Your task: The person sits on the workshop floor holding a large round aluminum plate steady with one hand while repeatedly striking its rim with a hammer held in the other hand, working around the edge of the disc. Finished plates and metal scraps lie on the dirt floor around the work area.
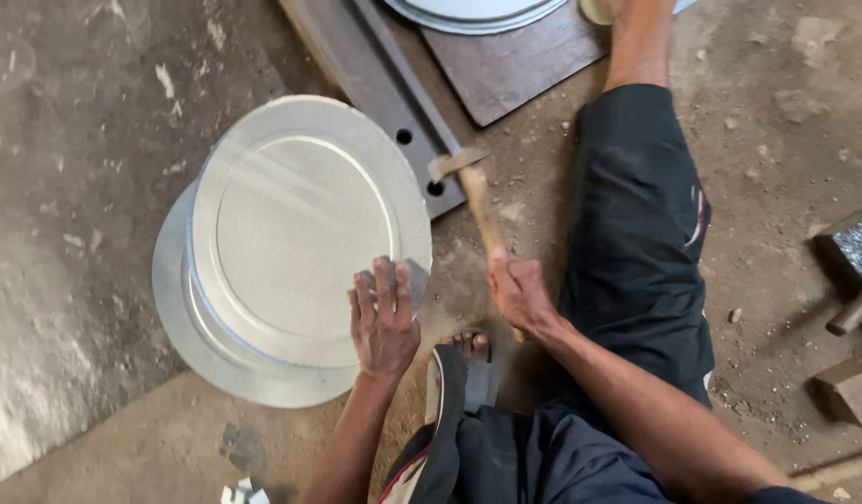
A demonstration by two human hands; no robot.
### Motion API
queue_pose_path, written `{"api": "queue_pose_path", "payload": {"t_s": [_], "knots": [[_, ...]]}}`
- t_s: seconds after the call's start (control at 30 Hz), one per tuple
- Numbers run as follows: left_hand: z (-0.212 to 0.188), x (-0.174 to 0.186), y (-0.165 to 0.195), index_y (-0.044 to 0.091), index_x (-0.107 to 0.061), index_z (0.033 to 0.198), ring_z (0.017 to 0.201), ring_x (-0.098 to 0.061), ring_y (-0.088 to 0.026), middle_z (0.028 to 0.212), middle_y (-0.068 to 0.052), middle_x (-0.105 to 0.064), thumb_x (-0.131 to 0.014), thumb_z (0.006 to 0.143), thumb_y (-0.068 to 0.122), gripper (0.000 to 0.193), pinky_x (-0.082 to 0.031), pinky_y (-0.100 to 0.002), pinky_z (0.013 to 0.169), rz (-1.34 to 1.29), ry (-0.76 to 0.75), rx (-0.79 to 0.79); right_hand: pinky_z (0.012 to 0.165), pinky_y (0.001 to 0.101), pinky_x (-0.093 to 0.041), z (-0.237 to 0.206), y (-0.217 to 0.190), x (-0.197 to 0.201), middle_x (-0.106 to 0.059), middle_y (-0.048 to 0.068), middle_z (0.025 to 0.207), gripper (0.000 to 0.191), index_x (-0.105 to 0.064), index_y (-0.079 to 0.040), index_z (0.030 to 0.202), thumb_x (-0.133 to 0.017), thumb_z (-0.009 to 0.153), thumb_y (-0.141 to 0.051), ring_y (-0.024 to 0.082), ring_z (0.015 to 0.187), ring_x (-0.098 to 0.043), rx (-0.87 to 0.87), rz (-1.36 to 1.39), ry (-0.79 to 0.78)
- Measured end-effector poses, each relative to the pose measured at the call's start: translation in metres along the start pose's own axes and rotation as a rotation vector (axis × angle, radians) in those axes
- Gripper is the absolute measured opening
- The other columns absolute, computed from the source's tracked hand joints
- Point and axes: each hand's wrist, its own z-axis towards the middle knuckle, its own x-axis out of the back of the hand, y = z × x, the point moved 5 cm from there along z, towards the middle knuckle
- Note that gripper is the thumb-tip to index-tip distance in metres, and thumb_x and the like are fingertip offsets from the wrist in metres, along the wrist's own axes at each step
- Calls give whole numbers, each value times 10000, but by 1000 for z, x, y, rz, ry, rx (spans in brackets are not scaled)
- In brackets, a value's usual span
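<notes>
The round metal tray [300, 233] sits tilted on a second disc [184, 317] on the dirt floor, and that's the landmark here. Left of it the floor is open. Right of its rim runs a steel bar [394, 103] with holes, pretty tight. Left hand [384, 317] lies flat, fingers spread, on the tray's lower right edge. Right hand [520, 294], just right of the tray, is wrapped around a hammer [473, 191], head raised near the bar.

Soft daylight, slight motion blur

Pale glare is washing the floor [39, 373] left of the metal disc [300, 233]; the hammer [473, 191] right of it is smearing.
</notes>
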Motion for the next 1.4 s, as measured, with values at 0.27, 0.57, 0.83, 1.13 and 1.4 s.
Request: {"api": "queue_pose_path", "payload": {"t_s": [0.27, 0.57, 0.83, 1.13, 1.4], "knots": [[14, 5, 15, 47, -502, 1489, 1246, -528, -603, 1545, -269, -444, -574, 860, 103, 636, -468, -661, 1007, 79, 38, 54, 434, 335, -351, 5, 6, 1, -520, 5, 545, 557, -594, -32, 639, -498, 1072, -369, 90, 496, -481, 16, 77, 41], [25, 3, 20, 8, -447, 1503, 1250, -535, -593, 1547, -297, -420, -582, 862, 114, 663, -492, -626, 1017, 106, -13, 127, 448, 348, -390, 1, -1, 1, -521, 27, 545, 572, -561, -16, 642, -455, 1092, -352, 124, 482, -505, 39, 130, 63], [42, 0, 27, -31, -448, 1474, 1204, -554, -592, 1498, -328, -431, -612, 828, 120, 683, -515, -607, 994, 129, -62, 161, 436, 387, -357, -1, -2, 2, -504, 46, 556, 506, -566, -12, 676, -508, 1072, -321, 139, 490, -479, -33, 77, 21], [61, -7, 29, -72, -453, 1468, 1179, -591, -587, 1478, -365, -438, -607, 888, 99, 624, -574, -559, 932, 175, -89, 204, 467, 368, -320, 2, 7, -8, -464, 19, 536, 551, -602, 1, 665, -531, 1084, -351, 150, 465, -421, -8, -215, -4], [79, -13, 25, -75, -460, 1469, 1117, -654, -552, 1470, -367, -466, -606, 913, 85, 596, -620, -498, 771, 363, -82, 238, 434, 343, -318, -3, 5, -12, -440, 2, 518, 580, -520, 0, 633, -477, 1097, -344, 114, 464, -421, -13, 43, 23]]}}
